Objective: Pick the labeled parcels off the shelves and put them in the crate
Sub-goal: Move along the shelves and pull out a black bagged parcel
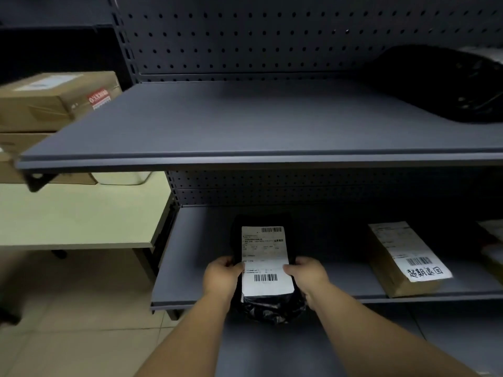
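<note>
Two grey shelves (245, 126) hold parcels. On the lower shelf (340, 278), right of the black parcel (268, 306), a brown parcel (402, 265) reads "超期退回". Left hand (221, 276) and right hand (309, 276) clasp the black parcel's sides at the shelf front, thumbs on its barcoded label (265, 257), small print illegible.

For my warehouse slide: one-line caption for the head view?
Both hands, left hand and right hand, grip a black labeled parcel on the lower shelf.

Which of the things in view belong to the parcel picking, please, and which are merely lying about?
Job:
black bag parcel, held by left hand and right hand
brown labeled parcel
lower shelf

Lying about:
cardboard boxes
pale table
black bundle on upper shelf
</note>
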`<state>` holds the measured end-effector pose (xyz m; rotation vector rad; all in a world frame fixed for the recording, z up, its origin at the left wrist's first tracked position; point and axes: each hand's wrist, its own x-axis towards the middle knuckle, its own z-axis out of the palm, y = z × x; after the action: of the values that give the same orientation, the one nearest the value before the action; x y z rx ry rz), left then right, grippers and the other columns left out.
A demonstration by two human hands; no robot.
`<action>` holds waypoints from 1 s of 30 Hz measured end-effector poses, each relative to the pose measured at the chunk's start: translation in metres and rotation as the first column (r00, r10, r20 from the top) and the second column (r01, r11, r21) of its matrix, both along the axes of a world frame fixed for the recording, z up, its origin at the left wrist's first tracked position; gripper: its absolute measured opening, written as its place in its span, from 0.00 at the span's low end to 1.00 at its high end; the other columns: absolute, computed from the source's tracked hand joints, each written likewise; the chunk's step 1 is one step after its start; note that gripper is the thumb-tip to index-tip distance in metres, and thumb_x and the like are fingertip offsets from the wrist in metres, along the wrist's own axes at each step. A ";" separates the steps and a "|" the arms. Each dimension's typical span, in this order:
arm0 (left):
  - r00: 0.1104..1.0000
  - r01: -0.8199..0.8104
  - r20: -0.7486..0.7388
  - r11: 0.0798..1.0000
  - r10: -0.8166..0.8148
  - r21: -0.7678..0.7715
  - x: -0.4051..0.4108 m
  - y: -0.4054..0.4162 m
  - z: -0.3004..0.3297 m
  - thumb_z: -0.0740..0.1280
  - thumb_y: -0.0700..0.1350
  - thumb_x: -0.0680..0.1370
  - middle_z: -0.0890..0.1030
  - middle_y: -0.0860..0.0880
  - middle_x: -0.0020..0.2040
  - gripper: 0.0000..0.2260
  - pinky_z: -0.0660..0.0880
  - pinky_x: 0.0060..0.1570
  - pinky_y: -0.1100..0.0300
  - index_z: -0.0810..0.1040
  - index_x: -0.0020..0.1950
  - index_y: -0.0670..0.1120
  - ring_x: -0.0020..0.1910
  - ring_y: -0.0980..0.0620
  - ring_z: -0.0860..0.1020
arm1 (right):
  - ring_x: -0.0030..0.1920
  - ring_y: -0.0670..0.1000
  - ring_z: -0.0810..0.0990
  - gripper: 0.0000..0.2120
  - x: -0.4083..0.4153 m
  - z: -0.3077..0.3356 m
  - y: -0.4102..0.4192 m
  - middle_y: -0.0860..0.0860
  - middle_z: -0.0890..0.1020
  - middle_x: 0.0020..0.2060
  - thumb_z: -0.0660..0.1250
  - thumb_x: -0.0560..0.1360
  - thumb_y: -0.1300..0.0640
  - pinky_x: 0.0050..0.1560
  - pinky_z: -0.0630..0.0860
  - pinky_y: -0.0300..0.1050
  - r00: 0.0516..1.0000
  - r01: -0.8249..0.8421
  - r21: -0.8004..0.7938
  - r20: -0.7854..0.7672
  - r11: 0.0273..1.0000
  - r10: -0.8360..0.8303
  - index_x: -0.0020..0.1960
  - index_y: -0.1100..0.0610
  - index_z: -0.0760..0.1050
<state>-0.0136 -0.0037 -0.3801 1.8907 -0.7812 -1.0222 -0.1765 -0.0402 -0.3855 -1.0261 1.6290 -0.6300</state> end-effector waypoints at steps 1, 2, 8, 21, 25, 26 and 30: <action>1.000 -0.001 -0.007 1.000 0.001 0.004 0.001 -0.002 -0.001 0.69 0.39 0.74 0.82 0.43 0.44 0.05 0.75 0.45 0.55 0.80 0.49 0.39 0.42 0.46 0.78 | 0.51 0.59 0.82 0.14 0.001 -0.002 -0.002 0.61 0.82 0.54 0.67 0.75 0.64 0.53 0.79 0.52 1.000 -0.002 0.004 -0.005 1.000 0.002 0.60 0.64 0.76; 1.000 -0.004 -0.017 1.000 0.004 0.011 0.002 -0.004 -0.003 0.69 0.39 0.74 0.81 0.44 0.43 0.07 0.75 0.46 0.55 0.80 0.51 0.39 0.42 0.46 0.78 | 0.52 0.60 0.82 0.14 0.003 -0.003 -0.004 0.61 0.82 0.54 0.67 0.75 0.64 0.55 0.79 0.53 1.000 -0.006 0.008 -0.010 1.000 0.006 0.60 0.64 0.77; 0.998 -0.007 -0.059 0.999 0.010 0.048 0.007 -0.014 -0.011 0.71 0.39 0.73 0.83 0.42 0.45 0.10 0.78 0.49 0.52 0.81 0.54 0.39 0.45 0.43 0.81 | 0.52 0.59 0.82 0.15 0.005 -0.005 -0.012 0.60 0.82 0.54 0.66 0.75 0.62 0.48 0.78 0.46 0.995 -0.061 0.021 -0.077 0.998 0.063 0.61 0.64 0.76; 0.971 0.089 0.209 0.988 -0.114 0.126 0.004 -0.018 -0.001 0.67 0.46 0.76 0.82 0.44 0.48 0.15 0.70 0.38 0.61 0.78 0.60 0.42 0.44 0.46 0.78 | 0.61 0.58 0.77 0.20 -0.004 0.013 -0.018 0.57 0.78 0.62 0.62 0.78 0.52 0.52 0.72 0.42 0.922 -0.152 -0.004 -0.360 0.988 0.140 0.67 0.59 0.73; 0.882 0.154 0.427 0.978 -0.200 0.141 -0.005 -0.014 0.017 0.64 0.48 0.77 0.79 0.43 0.59 0.18 0.72 0.42 0.59 0.73 0.66 0.44 0.54 0.42 0.78 | 0.62 0.57 0.76 0.19 -0.018 0.025 -0.012 0.57 0.77 0.63 0.61 0.79 0.53 0.50 0.69 0.39 0.867 -0.197 -0.050 -0.475 0.979 0.150 0.68 0.57 0.71; 0.845 0.159 0.490 0.975 -0.216 0.154 -0.008 -0.013 0.022 0.63 0.48 0.77 0.78 0.43 0.60 0.18 0.72 0.42 0.59 0.73 0.66 0.45 0.55 0.42 0.77 | 0.62 0.57 0.76 0.19 -0.021 0.028 -0.010 0.56 0.77 0.64 0.61 0.79 0.53 0.50 0.69 0.39 0.851 -0.218 -0.067 -0.502 0.974 0.156 0.68 0.57 0.71; 0.692 0.208 0.672 0.964 -0.265 0.167 -0.024 -0.003 0.041 0.61 0.50 0.78 0.75 0.45 0.61 0.17 0.74 0.44 0.54 0.74 0.65 0.46 0.57 0.44 0.75 | 0.62 0.56 0.75 0.19 -0.037 0.044 0.003 0.55 0.77 0.63 0.61 0.78 0.52 0.56 0.74 0.45 0.758 -0.305 -0.169 -0.639 0.937 0.132 0.67 0.54 0.72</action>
<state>-0.0381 -0.0072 -0.3387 2.3074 -1.4671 -0.4516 -0.2136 -0.0373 -0.3411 -1.7379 1.9705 -0.3618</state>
